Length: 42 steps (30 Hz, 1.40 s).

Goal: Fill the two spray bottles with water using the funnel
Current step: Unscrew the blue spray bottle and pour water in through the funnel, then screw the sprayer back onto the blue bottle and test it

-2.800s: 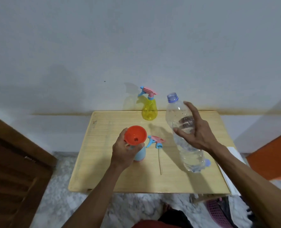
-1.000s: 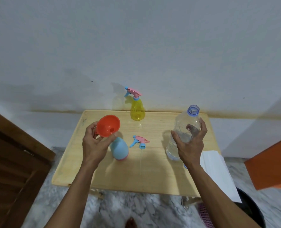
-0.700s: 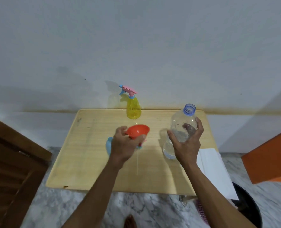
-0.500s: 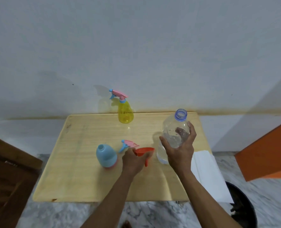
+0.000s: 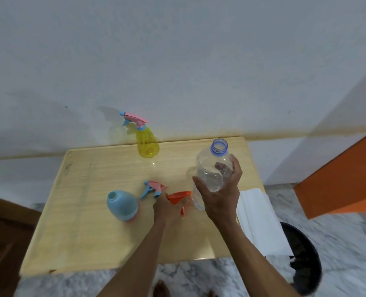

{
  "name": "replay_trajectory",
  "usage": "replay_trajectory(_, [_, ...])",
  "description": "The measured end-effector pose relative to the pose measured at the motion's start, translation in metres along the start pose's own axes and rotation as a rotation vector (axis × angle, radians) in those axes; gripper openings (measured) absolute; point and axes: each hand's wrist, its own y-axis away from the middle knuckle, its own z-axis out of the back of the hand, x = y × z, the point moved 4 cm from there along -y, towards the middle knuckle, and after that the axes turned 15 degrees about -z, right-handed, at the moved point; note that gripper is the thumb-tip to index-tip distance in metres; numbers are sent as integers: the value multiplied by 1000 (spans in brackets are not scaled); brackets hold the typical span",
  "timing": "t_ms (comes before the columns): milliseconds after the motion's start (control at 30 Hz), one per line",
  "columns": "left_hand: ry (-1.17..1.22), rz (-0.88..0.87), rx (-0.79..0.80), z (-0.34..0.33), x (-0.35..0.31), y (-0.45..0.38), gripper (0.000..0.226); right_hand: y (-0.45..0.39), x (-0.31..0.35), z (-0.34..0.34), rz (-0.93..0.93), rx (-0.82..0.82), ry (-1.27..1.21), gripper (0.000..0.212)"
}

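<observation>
A small wooden desk stands against a white wall. At the middle of its far edge a yellow spray bottle stands upright with its pink-and-blue trigger head screwed on; whether it holds water cannot be told. Toward the left of the desk's centre stands a blue spray bottle, its neck open and its trigger head off; nothing can be seen inside it. Just right of it, apart from it, the loose pink-and-blue trigger head lies on the desk.

Near the right edge a clear plastic water bottle is uncapped, with a blue neck ring, and some water shows in its lower part behind the fingers. The right hand is wrapped around its middle, thumb on the near side and fingers curled around the far side, gripping it firmly.

The left hand is closed on the orange funnel, holding it low over the desk between the loose trigger head and the water bottle, wide mouth up and spout pointing down. A white sheet hangs off the desk's right edge.
</observation>
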Motion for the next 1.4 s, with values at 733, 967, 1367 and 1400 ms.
replay_trajectory(733, [146, -67, -174, 40, 22, 70, 89, 52, -7, 27, 49, -166, 94, 68])
replay_trajectory(967, [136, 34, -326, 79, 80, 98, 53, 88, -20, -12, 25, 176, 204, 32])
replay_trajectory(1367, [161, -96, -428, 132, 119, 53, 93, 20, -11, -123, -117, 343, 751, 28])
replay_trajectory(1400, [170, -116, -409, 133, 120, 47, 98, 13, -15, -130, -151, 357, 816, 30])
